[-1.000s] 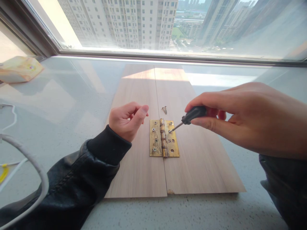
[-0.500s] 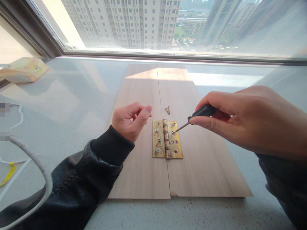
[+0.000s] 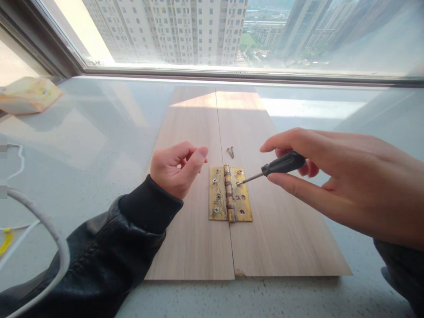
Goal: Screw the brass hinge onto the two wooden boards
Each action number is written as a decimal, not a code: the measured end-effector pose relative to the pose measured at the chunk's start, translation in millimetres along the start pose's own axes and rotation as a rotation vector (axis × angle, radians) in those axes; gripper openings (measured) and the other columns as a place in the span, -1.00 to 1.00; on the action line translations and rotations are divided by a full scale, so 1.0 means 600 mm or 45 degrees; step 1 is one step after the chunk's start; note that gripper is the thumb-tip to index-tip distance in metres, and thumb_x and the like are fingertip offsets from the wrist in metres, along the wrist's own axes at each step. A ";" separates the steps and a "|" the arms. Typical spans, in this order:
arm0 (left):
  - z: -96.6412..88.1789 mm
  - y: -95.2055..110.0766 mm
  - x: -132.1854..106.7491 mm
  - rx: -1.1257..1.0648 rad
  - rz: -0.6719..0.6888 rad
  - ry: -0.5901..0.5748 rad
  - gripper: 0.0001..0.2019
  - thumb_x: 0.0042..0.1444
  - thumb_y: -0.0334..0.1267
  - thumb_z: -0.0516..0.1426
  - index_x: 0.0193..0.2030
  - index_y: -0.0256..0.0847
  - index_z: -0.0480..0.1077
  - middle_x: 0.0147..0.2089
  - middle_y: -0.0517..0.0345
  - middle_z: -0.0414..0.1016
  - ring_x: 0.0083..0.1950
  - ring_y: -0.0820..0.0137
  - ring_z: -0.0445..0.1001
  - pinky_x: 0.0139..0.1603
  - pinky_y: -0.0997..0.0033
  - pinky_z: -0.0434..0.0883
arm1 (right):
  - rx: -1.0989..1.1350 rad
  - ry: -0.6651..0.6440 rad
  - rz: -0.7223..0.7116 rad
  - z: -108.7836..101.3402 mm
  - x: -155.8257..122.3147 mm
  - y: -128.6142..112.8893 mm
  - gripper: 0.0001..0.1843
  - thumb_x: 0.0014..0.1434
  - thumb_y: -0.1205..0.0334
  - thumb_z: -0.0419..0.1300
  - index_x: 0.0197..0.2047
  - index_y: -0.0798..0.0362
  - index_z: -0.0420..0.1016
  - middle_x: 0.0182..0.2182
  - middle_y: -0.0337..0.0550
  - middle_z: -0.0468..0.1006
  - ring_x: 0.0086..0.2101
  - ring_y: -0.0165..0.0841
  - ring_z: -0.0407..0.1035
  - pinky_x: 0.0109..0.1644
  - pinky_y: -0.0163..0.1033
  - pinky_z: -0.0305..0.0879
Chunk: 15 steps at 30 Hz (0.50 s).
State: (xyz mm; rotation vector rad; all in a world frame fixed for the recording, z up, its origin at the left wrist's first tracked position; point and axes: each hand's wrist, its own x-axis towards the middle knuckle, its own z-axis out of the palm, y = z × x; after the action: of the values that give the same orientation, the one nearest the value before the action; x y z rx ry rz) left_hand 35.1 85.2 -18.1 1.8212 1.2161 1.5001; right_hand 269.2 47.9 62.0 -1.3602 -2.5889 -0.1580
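Observation:
A worn brass hinge lies flat across the seam of two pale wooden boards. Screw heads show in its left leaf; the lower two holes of the right leaf look unfilled. My right hand holds a black-handled screwdriver between thumb and curled fingers, its index finger lifted off the handle. The slanted tip meets the screw in the right leaf's second hole. My left hand is closed in a loose fist over the left board, beside the hinge; no object shows in it. Two loose screws lie just beyond the hinge.
The boards rest on a speckled white sill below a window frame. A white cable loops at the left, near my sleeve. In the far left corner stands a yellowish block-shaped object.
My right hand has loosened its grip, with the index finger now raised off the handle, and shifted slightly lower and rightward. My left hand stays closed in nearly the same place.

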 end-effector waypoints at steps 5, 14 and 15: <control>-0.001 -0.007 0.001 -0.002 0.037 -0.006 -0.71 0.14 -0.19 0.17 -0.57 -0.22 0.44 -0.69 0.30 0.30 -0.63 0.59 0.21 -0.61 0.51 0.17 | -0.074 0.093 -0.117 0.001 0.003 -0.002 -0.83 0.26 0.07 0.08 -0.15 -0.11 0.42 -0.46 -0.30 0.47 -0.56 -0.37 0.27 -0.52 -0.24 0.00; -0.002 -0.013 0.005 -0.018 0.065 -0.053 -0.67 0.16 -0.17 0.15 -0.59 -0.25 0.41 -0.68 0.24 0.33 -0.61 0.56 0.27 -0.60 0.52 0.20 | -0.347 -0.075 -0.181 0.009 -0.035 0.025 -0.80 0.33 0.12 -0.06 -0.16 -0.01 0.33 -0.35 -0.10 0.53 -0.61 -0.31 0.28 -0.56 -0.16 -0.04; -0.002 -0.011 0.005 -0.016 0.062 -0.058 -0.67 0.16 -0.18 0.15 -0.59 -0.25 0.41 -0.68 0.24 0.33 -0.62 0.56 0.27 -0.61 0.52 0.20 | -0.314 -0.108 -0.182 0.006 -0.031 0.027 -0.77 0.34 0.09 -0.06 -0.21 -0.02 0.34 -0.38 -0.12 0.54 -0.61 -0.31 0.27 -0.54 -0.16 -0.06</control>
State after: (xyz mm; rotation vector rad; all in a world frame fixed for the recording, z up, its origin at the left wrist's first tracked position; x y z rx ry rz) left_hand 31.7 91.0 -21.5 1.8791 1.1456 1.4808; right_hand 292.6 42.7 54.1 -1.2802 -2.8143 -0.4660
